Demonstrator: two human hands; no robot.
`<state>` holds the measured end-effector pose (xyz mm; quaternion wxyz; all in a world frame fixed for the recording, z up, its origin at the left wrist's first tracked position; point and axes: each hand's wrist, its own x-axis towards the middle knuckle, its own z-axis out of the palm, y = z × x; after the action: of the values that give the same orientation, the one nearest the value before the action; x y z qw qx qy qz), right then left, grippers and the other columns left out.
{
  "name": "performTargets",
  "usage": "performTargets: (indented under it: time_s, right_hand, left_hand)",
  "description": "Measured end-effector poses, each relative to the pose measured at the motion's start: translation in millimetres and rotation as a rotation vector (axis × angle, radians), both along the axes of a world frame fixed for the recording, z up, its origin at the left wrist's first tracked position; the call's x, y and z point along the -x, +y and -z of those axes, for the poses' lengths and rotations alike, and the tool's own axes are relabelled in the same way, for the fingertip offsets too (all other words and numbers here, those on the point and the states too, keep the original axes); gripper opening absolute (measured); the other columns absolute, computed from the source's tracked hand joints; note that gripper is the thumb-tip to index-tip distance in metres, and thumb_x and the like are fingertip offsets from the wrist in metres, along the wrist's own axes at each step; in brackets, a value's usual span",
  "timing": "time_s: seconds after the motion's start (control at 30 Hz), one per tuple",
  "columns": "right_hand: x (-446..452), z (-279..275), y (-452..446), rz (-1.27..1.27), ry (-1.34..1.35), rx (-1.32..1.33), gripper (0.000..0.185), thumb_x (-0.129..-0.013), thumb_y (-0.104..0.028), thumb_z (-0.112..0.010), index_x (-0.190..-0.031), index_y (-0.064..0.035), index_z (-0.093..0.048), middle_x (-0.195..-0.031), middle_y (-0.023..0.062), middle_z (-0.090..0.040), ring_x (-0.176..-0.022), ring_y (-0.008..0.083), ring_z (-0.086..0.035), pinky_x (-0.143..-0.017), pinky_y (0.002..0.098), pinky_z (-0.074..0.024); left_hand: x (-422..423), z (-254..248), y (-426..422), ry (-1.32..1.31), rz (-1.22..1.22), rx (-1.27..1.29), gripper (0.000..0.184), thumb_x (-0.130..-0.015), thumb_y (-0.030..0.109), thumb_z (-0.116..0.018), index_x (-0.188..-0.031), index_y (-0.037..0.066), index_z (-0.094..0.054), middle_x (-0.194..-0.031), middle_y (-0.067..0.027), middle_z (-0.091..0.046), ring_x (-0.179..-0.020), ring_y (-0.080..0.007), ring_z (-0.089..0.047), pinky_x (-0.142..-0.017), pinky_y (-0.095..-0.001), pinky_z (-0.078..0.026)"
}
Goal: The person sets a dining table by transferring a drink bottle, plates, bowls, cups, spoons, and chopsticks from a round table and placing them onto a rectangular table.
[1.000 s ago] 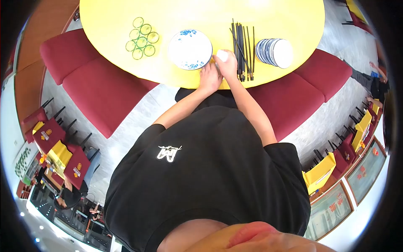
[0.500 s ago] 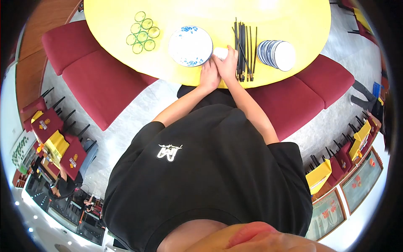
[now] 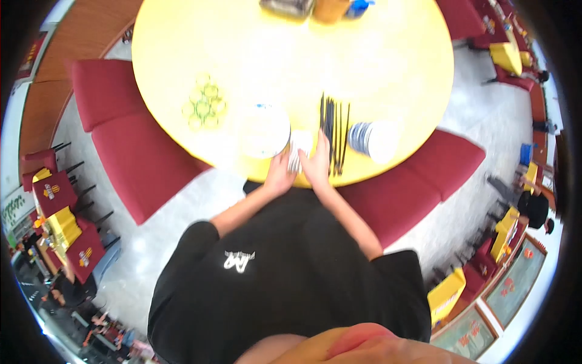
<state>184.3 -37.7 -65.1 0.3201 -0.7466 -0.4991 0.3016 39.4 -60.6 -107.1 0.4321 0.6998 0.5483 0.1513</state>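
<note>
A small stack of ribbed white pieces (image 3: 299, 145), too blurred to name, sits at the near edge of the yellow table between my hands. My left hand (image 3: 280, 174) presses its fingers against the stack's left side. Along its right side lies my right hand (image 3: 317, 164), thumb on the stack and fingers pointing forward next to the chopsticks. The black chopsticks (image 3: 330, 130) lie in a loose row just right of that hand. Left of the stack, touching or nearly so, is a pile of white plates (image 3: 265, 132) with blue patterns.
Several green-rimmed glasses (image 3: 205, 106) stand together at left on the round yellow table (image 3: 388, 67). Blue-and-white bowls (image 3: 373, 141) lie stacked sideways at right. A brown container (image 3: 330, 10) and a blue item (image 3: 359, 8) are at the far side. Maroon chairs (image 3: 142, 164) flank me.
My view has tilted up, showing more of the table's far side. My hands have moved apart from each other, uncovering the white stack between them.
</note>
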Motion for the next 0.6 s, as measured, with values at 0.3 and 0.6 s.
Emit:
performTargets:
  time_s: [0.3, 0.6]
  right_hand:
    - [-159.6, -130.2, 278.2, 0.114, -0.217, -0.533, 0.051, -0.082, -0.018, -0.072, -0.127, -0.0023, -0.053, -0.110, 0.0135, -0.058, -0.098, 0.0240, -0.056, -0.084, 0.0364, -0.0484]
    - [-279.4, -159.7, 577.2, 0.061, -0.912, -0.186, 0.081, -0.081, -0.056, -0.064, -0.139, -0.0054, -0.039, -0.116, 0.0242, -0.059, -0.108, 0.0410, -0.058, -0.091, 0.0467, -0.0475]
  left_hand:
    - [78.5, -16.5, -11.3, -0.097, 0.029, 0.138, 0.040, -0.083, 0.024, -0.067, -0.112, -0.004, -0.062, -0.106, -0.0238, -0.061, -0.101, -0.0374, -0.058, -0.088, -0.0417, -0.048]
    - [176.7, -74.1, -116.1, -0.125, -0.848, 0.589, 0.030, -0.090, 0.020, -0.061, -0.110, -0.002, -0.062, -0.091, -0.0090, -0.066, -0.082, -0.0166, -0.061, -0.076, -0.0296, -0.049]
